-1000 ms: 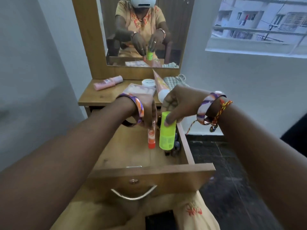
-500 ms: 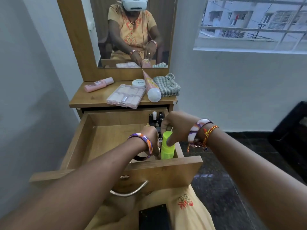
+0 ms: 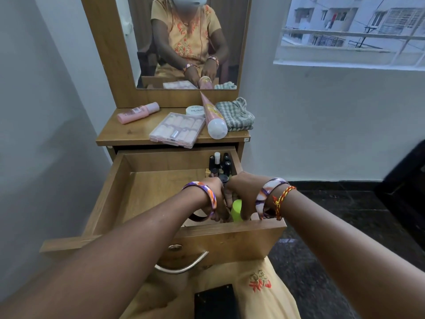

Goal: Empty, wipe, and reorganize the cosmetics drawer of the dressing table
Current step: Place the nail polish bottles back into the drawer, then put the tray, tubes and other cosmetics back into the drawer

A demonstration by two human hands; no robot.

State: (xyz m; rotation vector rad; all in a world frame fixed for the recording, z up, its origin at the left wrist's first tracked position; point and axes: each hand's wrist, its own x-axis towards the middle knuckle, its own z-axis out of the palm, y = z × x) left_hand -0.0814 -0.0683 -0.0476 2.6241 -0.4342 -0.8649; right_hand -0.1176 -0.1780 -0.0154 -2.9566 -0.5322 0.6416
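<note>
The wooden drawer (image 3: 108, 192) of the dressing table is pulled out, its floor mostly bare. Several small nail polish bottles (image 3: 219, 162) stand in its back right corner. My right hand (image 3: 242, 189) grips a lime green bottle (image 3: 236, 210) from above, low in the front right corner. My left hand (image 3: 213, 196) sits right beside it, touching it, with fingers curled down into the drawer. The orange tube it held a second ago is hidden behind the hand and the drawer front.
On the table top lie a pink bottle (image 3: 138, 112), a clear nail kit box (image 3: 177, 130), a white jar (image 3: 195, 110), a pink tube (image 3: 212, 116) and a folded checked cloth (image 3: 236, 115). A dark phone (image 3: 215, 302) rests on my lap.
Both hands have come down from above the drawer into its front right corner, carrying the green bottle and the orange tube. The tube has dropped out of sight.
</note>
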